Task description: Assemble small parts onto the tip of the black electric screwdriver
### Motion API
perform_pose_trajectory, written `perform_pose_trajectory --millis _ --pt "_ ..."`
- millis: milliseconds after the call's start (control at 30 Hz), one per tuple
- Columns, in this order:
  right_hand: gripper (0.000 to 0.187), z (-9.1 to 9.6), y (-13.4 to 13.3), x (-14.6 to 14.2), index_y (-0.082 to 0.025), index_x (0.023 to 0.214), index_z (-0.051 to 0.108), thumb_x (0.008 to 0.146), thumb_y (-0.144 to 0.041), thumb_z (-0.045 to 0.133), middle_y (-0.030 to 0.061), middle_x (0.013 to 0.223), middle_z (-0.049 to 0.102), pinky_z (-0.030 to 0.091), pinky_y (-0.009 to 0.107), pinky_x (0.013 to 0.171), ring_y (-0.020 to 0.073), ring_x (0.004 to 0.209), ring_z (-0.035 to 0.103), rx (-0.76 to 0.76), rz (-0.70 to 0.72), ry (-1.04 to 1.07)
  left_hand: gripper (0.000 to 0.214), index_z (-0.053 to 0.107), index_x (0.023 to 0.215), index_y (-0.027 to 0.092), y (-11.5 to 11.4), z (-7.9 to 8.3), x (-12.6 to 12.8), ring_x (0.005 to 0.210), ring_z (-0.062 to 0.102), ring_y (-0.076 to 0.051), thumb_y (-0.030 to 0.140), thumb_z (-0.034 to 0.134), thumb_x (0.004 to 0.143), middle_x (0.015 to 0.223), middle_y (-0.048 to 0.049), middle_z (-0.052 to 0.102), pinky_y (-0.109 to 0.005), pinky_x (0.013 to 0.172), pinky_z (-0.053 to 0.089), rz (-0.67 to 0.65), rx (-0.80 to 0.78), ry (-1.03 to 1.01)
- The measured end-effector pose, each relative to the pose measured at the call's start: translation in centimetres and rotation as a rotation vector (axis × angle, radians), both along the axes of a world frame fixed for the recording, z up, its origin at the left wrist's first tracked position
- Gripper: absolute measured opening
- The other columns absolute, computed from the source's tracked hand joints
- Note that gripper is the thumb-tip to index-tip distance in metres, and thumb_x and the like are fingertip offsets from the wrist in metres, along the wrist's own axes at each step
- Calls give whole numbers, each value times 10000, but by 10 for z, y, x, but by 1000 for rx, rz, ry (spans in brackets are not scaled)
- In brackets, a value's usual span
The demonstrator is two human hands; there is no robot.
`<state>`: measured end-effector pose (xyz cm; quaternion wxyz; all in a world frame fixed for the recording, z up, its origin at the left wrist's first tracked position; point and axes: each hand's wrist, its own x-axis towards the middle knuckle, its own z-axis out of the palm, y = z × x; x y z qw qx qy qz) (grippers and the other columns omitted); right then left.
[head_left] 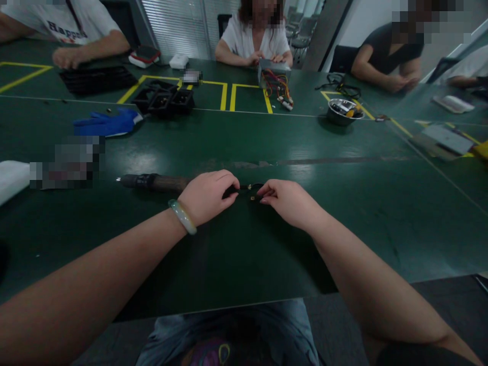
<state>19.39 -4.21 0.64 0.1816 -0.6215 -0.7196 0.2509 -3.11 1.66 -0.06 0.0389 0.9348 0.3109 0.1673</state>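
Observation:
A dark, rod-like power tool, probably an electric screwdriver, lies on the green table with its metal tip to the left. My left hand, with a pale bangle at the wrist, is closed around a dark piece at the tool's right end. From these fingers a thin dark cable with a small brass-coloured fitting reaches toward my right hand. That hand is pinched, its fingertips at the cable. Just below the fitting, between the hands, shows a small brass-coloured piece. What exactly lies inside each grip is partly hidden.
Across the table several people sit working. A blue glove, black plastic trays, a power supply with coloured wires and a metal bowl of small parts lie farther back. A white object is at left.

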Motion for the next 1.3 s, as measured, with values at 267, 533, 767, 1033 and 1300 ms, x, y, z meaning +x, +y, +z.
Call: perform_pose_trajectory --millis 267,533,767,1033,1300 --pt "48 -3 1 -8 -250 842 732 805 -276 714 3 856 701 452 288 668 157 757 624 128 14 -60 172 640 991 173 1 -5 -2 928 622 -181 276 572 871 1010 -51 667 -323 855 499 -63 -54 -54" --pt "49 1 0 -15 -215 834 716 813 -247 686 0 824 674 422 256 658 128 733 589 238 86 -85 161 644 985 168 -1 -6 -2 926 623 -180 268 592 869 1003 -50 665 -321 856 504 -82 -69 -81" --pt "50 -4 2 -17 -213 841 714 816 -251 692 -3 834 678 426 252 665 122 736 595 230 70 16 158 637 990 169 -1 -5 -3 922 618 -178 266 588 875 1005 -47 656 -324 852 502 -80 -86 -74" --pt "45 -2 1 -18 -214 835 711 814 -252 700 -3 841 683 429 251 663 122 743 599 239 75 33 161 635 992 172 -1 -5 -3 920 615 -177 278 589 880 998 -45 653 -324 849 497 -87 -95 -74" --pt "66 -8 2 -21 -212 847 715 834 -265 678 3 828 689 437 254 674 130 749 608 214 20 83 133 645 953 174 -1 -5 -1 922 619 -176 269 581 886 971 -47 657 -326 851 492 -104 -75 -83"
